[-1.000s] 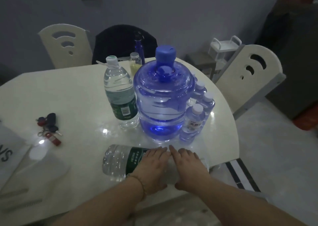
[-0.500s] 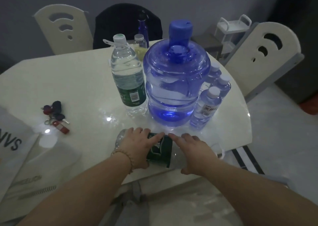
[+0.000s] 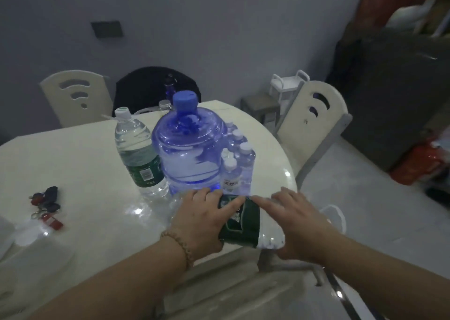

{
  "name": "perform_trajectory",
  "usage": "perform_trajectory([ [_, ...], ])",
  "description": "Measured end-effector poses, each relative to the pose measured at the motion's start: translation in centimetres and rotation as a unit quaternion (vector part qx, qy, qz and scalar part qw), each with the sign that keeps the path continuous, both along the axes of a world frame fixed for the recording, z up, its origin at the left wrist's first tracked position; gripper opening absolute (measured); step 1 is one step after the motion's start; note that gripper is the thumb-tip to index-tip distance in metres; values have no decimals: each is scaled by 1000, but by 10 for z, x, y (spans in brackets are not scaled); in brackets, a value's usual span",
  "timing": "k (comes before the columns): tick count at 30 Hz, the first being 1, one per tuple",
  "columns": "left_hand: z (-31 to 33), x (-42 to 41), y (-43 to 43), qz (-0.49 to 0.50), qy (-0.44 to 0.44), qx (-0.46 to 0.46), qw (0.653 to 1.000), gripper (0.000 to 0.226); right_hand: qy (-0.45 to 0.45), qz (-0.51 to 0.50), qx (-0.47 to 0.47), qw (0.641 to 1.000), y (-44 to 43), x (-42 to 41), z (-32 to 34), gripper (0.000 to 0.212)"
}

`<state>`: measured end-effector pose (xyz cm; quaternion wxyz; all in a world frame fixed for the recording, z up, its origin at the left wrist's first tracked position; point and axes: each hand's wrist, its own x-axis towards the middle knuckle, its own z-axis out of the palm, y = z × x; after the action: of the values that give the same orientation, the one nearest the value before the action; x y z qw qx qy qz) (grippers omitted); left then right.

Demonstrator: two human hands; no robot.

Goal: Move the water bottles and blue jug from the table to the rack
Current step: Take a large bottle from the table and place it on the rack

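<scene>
A large clear bottle with a dark green label [image 3: 241, 224] lies sideways at the table's near edge, held between both hands. My left hand [image 3: 202, 217] grips its left part and my right hand [image 3: 302, 222] wraps its right end. Just behind it stands the blue jug [image 3: 190, 149] with a blue cap. A tall green-label bottle [image 3: 138, 154] stands upright left of the jug. Several small water bottles [image 3: 237, 164] cluster at the jug's right. A white rack [image 3: 288, 86] stands on the floor by the far wall.
The white round table [image 3: 85, 178] carries a bunch of keys [image 3: 46, 205] at the left and papers at the near left. Cream chairs stand at the back left [image 3: 75, 98] and right [image 3: 316, 117]. A dark-draped chair [image 3: 146, 88] is behind the table.
Both hands have closed on the lying bottle and raised it at the table's near edge, shifting it to the right. The camera view tilted upward.
</scene>
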<state>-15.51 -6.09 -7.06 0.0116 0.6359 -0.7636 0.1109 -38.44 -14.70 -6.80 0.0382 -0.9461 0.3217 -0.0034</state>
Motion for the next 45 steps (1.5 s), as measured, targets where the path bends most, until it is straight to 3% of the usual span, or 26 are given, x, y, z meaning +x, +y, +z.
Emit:
perform_trajectory([
  [9, 60, -244, -109, -88, -45, -88, 991, 96, -68, -90, -42, 993, -63, -252, 51, 119],
  [17, 54, -392, -206, -136, -27, -25, 990, 99, -38, -155, -33, 987, -132, -403, 46, 128],
  [24, 39, -440, -329, -175, -43, -21, 983, 94, -27, -196, -18, 980, -229, -450, 28, 124],
  [37, 28, -477, -642, -218, -55, 17, 974, 93, 13, -246, 11, 969, -514, -482, 24, 116],
  [45, 8, -462, -807, -147, -49, 23, 988, 96, 11, -170, 11, 985, -712, -469, 13, 115],
])
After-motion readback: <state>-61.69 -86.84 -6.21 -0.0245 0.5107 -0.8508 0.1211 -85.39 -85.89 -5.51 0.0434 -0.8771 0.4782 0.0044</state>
